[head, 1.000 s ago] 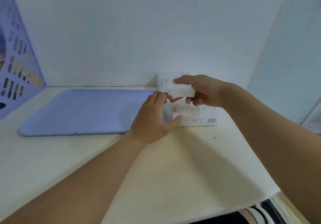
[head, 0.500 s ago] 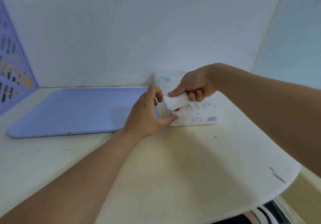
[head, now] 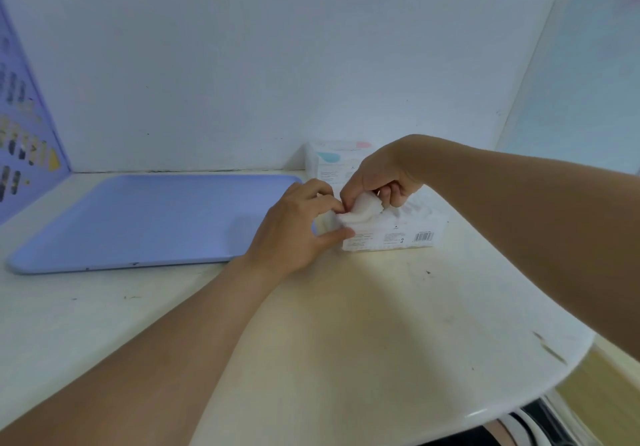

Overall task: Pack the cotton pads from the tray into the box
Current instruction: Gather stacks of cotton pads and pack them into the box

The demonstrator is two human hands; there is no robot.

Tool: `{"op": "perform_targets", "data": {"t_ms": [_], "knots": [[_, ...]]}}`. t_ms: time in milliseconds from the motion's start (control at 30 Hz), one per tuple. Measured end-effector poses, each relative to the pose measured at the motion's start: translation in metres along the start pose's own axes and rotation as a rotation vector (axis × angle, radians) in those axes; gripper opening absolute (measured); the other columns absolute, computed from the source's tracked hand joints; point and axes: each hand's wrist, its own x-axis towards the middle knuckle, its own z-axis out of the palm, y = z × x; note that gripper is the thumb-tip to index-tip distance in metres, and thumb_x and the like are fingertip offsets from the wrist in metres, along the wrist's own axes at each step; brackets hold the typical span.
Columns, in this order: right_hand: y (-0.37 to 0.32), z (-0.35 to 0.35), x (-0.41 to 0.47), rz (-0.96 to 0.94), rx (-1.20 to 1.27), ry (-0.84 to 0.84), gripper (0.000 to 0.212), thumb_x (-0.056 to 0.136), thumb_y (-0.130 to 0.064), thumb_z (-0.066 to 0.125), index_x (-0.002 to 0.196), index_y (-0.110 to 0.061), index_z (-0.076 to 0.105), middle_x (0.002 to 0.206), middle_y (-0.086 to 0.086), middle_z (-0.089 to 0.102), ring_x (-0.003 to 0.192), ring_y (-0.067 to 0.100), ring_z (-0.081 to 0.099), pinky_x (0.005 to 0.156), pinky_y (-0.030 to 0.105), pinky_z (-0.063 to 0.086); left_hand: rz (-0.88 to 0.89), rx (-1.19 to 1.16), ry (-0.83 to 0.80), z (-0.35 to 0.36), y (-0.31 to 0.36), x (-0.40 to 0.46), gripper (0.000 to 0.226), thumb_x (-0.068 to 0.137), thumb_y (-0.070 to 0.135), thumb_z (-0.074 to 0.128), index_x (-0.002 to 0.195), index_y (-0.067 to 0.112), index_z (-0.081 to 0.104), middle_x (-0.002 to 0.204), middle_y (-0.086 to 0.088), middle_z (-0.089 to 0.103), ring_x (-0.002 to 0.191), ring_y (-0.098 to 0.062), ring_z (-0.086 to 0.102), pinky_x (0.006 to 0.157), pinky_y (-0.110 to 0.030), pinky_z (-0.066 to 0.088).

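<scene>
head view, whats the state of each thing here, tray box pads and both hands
flat blue plastic tray: empty
white cardboard box: open at top
white cotton pads: stack half inside box
right hand: pinching the pads
left hand: steadying the box

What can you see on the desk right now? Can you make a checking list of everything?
Surface: white table, a few dark specks and scuffs.
Job's things: blue tray shows no pads; white box open by the wall; stack of cotton pads at its opening.
Clutter: purple file rack at far left.
Grippers: right hand pinches the pads; left hand steadies the box, fingers on its front.
Cables: nothing seen.
Surroundings: plain white wall.
</scene>
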Motion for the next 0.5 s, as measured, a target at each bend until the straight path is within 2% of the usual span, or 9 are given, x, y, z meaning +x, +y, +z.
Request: {"op": "perform_targets", "data": {"t_ms": [200,300,367,433,500], "knots": [[-0.011,0.006,0.002,0.04,-0.193,0.045,0.029,0.088,-0.021,0.069,0.065,-0.019,0.051,0.052,-0.006,0.033,0.045,0.009,0.021,0.041,0.018,0.013,0.03,0.062,-0.07,-0.001,0.003,0.0,0.039,0.085,0.061,0.057,0.097,0.026,0.07,0.103,0.015,0.064,0.092,-0.012,0.05,0.074,-0.041,0.051],[-0.015,0.011,0.007,0.068,-0.271,0.054,0.036,0.091,-0.021,0.068,0.064,-0.019,0.044,0.054,-0.005,0.028,0.047,0.01,0.019,0.04,0.018,0.014,0.028,0.07,-0.068,-0.001,0.004,0.0,0.038,0.085,0.06,0.057,0.094,0.026,0.069,0.102,0.015,0.066,0.092,-0.012,0.051,0.074,-0.039,0.052],[-0.019,0.016,0.006,0.071,-0.379,0.097,0.034,0.091,-0.024,0.066,0.066,-0.017,0.045,0.054,-0.004,0.03,0.05,0.012,0.018,0.045,0.021,0.018,0.019,0.068,-0.076,0.0,0.004,0.0,0.033,0.085,0.057,0.061,0.094,0.026,0.068,0.103,0.014,0.067,0.092,-0.011,0.052,0.074,-0.038,0.052],[-0.023,0.024,0.002,0.032,-0.54,0.205,0.031,0.094,-0.031,0.062,0.076,-0.007,0.057,0.056,0.0,0.043,0.048,0.014,0.029,0.052,0.022,0.029,0.012,0.058,-0.084,0.0,0.005,0.001,0.025,0.087,0.049,0.068,0.093,0.026,0.067,0.103,0.014,0.066,0.091,-0.009,0.05,0.073,-0.035,0.051],[-0.025,0.034,-0.002,-0.028,-0.659,0.295,0.039,0.099,-0.034,0.056,0.077,-0.002,0.057,0.065,0.006,0.052,0.053,0.017,0.046,0.057,0.024,0.039,0.011,0.041,-0.08,0.0,0.006,0.001,0.019,0.087,0.044,0.071,0.09,0.026,0.065,0.102,0.015,0.064,0.088,-0.006,0.047,0.071,-0.031,0.047]]}}
